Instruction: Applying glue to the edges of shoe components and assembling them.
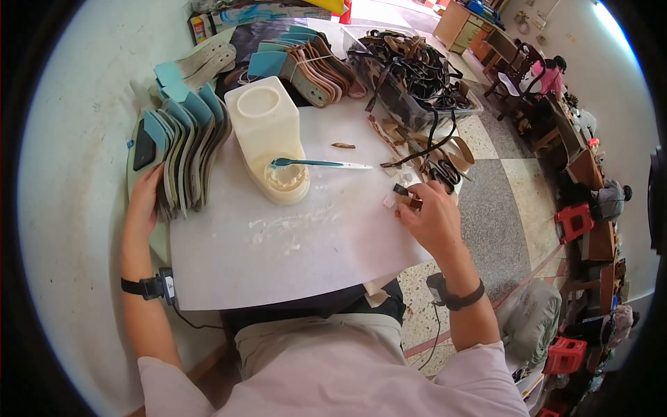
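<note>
My left hand (pixel 144 197) is closed on the near left edge of a stack of curved insoles (pixel 186 156), grey-brown with light blue ends; its fingertips are partly hidden. A dark phone (pixel 144 146) lies just beyond it. My right hand (pixel 436 217) pinches a small brown strip piece (pixel 415 203) over the table's right edge. Beside those fingers are a small black piece (pixel 400 189) and pale scraps (pixel 389 200). Black-handled scissors (pixel 445 175) lie just past the hand. Mid-table, a toothbrush (pixel 319 163) rests across the cup of a cream-coloured plastic container (pixel 267 118) with whitish residue.
Tied insoles (pixel 309 69) lie at the back. A clear bin (pixel 458 105) of dark straps stands at the back right, with loose brown straps (pixel 397 133) before it. White smears mark the table (pixel 229 257). A wall (pixel 83 174) borders the left; people and red stools (pixel 574 224) are further right.
</note>
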Motion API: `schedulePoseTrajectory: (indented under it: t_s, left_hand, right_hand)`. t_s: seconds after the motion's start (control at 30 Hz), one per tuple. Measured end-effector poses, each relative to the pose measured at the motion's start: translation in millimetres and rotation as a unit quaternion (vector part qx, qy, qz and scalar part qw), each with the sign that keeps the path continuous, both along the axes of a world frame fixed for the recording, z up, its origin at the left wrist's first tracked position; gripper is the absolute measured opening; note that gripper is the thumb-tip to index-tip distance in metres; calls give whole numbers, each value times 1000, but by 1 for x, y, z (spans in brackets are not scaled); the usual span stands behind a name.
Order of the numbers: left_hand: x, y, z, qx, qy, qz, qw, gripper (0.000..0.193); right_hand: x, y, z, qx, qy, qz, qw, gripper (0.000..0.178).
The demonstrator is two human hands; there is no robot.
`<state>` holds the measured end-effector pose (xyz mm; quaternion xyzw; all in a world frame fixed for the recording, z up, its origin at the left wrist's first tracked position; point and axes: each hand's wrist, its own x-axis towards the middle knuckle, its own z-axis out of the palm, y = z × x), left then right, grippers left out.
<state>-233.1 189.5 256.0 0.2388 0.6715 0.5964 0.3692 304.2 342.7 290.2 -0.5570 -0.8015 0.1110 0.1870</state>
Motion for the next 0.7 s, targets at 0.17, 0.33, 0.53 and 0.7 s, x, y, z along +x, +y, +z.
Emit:
schedulePoseTrajectory:
  t_s: [0.17,0.33,0.53,0.7]
  left_hand:
    - [-3,-2,0,6,-2,-1,1000,47]
    - [1,-4,1,-1,10,-4,1000,47]
    - [3,-5,1,8,21,-10,1000,47]
    - [4,-4,2,4,17,-5,1000,47]
  right_hand:
    - [2,13,-4,-40,42,22,998,27]
    - [2,23,4,-138,84,18,987,30]
    - [2,31,13,-204,109,46,972,16]
    - [1,35,17,-250,124,55,959,14]
